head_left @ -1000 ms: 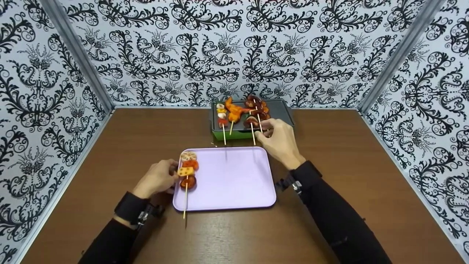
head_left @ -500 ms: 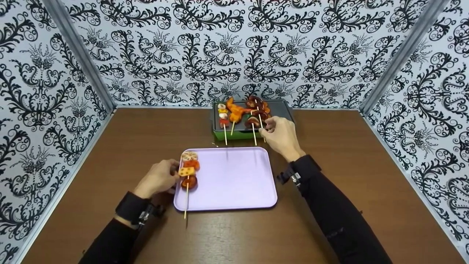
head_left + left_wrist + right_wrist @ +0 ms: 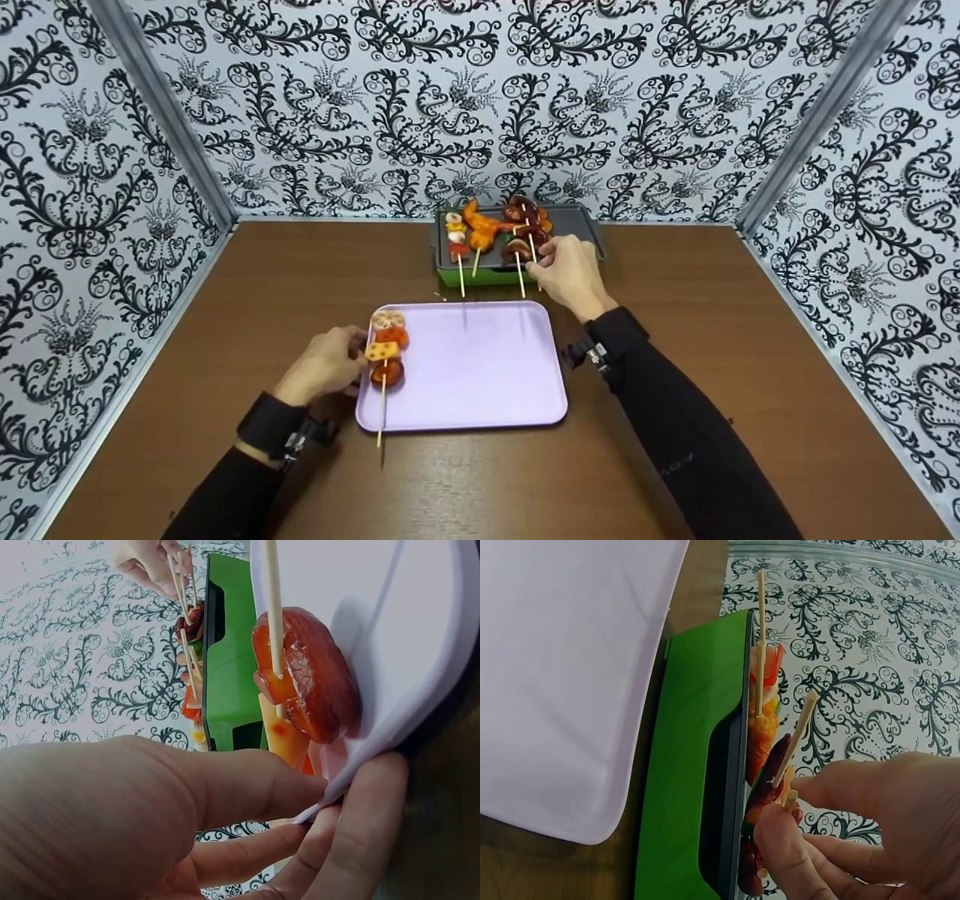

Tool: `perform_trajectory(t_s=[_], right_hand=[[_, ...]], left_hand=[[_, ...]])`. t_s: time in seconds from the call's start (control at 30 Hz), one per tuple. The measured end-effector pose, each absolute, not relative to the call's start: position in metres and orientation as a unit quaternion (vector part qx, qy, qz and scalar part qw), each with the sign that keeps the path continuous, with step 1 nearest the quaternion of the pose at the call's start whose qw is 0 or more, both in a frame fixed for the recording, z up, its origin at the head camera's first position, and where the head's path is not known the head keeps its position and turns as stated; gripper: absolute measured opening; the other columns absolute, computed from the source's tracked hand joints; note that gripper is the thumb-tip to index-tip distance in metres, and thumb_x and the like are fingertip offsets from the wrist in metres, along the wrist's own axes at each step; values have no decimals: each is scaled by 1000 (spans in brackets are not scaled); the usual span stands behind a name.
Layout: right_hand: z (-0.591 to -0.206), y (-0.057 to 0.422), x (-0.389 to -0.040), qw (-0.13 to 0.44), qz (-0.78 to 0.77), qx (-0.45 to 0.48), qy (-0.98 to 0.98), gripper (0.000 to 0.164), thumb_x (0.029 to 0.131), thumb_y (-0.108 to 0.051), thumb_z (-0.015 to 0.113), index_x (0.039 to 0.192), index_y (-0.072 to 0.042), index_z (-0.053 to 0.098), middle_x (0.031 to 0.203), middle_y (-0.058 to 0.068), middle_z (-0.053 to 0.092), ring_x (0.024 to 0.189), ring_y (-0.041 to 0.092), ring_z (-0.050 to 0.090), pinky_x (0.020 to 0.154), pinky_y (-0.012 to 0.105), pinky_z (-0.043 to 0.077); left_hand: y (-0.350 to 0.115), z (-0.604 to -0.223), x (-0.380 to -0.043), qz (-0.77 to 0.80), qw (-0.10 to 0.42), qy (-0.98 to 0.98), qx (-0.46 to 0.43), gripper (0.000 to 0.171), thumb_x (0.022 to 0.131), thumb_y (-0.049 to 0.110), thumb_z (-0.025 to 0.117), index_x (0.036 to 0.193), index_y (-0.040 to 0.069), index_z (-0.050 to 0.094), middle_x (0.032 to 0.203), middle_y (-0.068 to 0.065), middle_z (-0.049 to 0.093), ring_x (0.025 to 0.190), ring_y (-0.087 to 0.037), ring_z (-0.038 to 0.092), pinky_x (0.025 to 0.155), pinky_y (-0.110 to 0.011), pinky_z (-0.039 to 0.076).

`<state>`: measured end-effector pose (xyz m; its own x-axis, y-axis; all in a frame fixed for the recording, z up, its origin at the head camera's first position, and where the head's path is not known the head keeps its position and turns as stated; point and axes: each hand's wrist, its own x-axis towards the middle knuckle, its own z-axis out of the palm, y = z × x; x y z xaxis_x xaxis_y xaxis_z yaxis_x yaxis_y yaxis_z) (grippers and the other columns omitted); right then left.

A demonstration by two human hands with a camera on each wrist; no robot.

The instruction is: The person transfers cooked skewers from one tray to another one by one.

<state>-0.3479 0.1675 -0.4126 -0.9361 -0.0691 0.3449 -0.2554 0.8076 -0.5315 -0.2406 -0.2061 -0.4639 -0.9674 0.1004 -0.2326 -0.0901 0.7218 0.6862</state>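
My left hand (image 3: 322, 367) grips the left rim of a lilac tray (image 3: 480, 367), thumb on top and fingers beneath in the left wrist view. Along that side of the tray lies a skewer (image 3: 387, 373) with a lotus slice, an orange piece, a yellow piece and a brown mushroom-like piece. Over the front right of a green grill (image 3: 686, 742), my right hand (image 3: 574, 274) pinches the stick of a skewer with dark reddish-brown pieces (image 3: 521, 206). Its stick end shows between thumb and fingers in the right wrist view; the fingers partly hide its food.
Other skewers on the grill are one with white, yellow and red pieces (image 3: 456, 238), an orange shrimp-like one (image 3: 481, 231) and a mushroom one (image 3: 516, 250). Their sticks jut over the front edge. Patterned walls (image 3: 465, 112) stand behind and beside the brown table (image 3: 300, 270).
My right hand has shifted slightly at the grill, and its thumb and fingers have drawn together on the skewer stick. The left hand and tray keep their place.
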Motion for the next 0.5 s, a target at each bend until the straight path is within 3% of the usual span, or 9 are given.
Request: perform_trajectory(t_s=[0.37, 0.5], right_hand=[[-408, 163, -352, 143, 289, 75, -943, 17, 85, -18, 78, 95, -5, 80, 80, 4, 75, 74, 20, 71, 79, 37, 58], [-403, 163, -353, 120, 288, 58, -948, 13, 85, -21, 80, 88, -9, 82, 70, -1, 73, 69, 19, 69, 79, 36, 58]], left_hand=[[-207, -466, -241, 394, 130, 910, 2, 49, 94, 0, 61, 142, -2, 52, 117, -23, 62, 86, -28, 68, 59, -35, 62], [-207, -465, -241, 392, 133, 911, 0, 49, 95, 0, 62, 142, -1, 52, 116, -23, 62, 85, -28, 67, 59, -35, 62]])
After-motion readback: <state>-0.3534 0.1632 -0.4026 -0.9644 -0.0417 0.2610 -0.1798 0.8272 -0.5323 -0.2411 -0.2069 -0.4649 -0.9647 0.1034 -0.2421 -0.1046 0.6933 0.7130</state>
